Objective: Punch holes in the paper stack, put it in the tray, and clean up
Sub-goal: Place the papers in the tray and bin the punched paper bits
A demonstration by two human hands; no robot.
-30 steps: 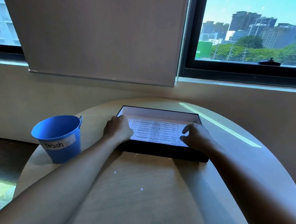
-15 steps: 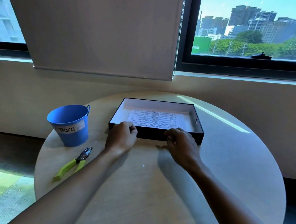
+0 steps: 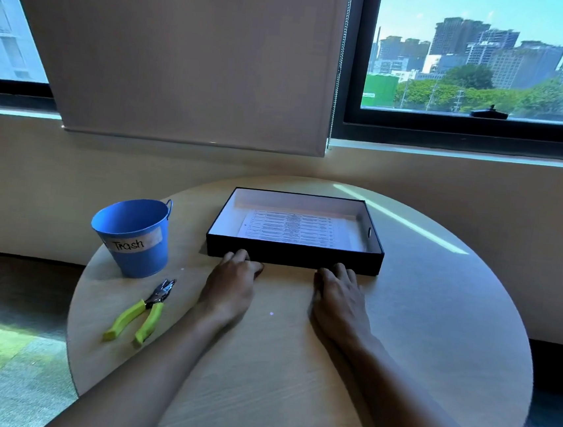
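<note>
A black tray [image 3: 293,255] with a white inside stands at the far middle of the round table. The printed paper stack [image 3: 292,229] lies flat in it. My left hand [image 3: 232,284] rests palm down on the table, fingertips at the tray's near wall. My right hand [image 3: 342,296] lies the same way further right, fingers spread, holding nothing. A hole punch [image 3: 141,311] with lime-green handles lies at the left. A blue bucket [image 3: 133,237] labelled "Trash" stands behind it. Tiny white paper dots [image 3: 271,313] lie between my hands.
The round wooden table [image 3: 433,331] ends close on the left and right, with carpeted floor below. A wall with a window sill and a lowered roller blind stands right behind the tray.
Both hands came out of the tray and down onto the table in front of it. The view pulled back, bringing the hole punch into sight.
</note>
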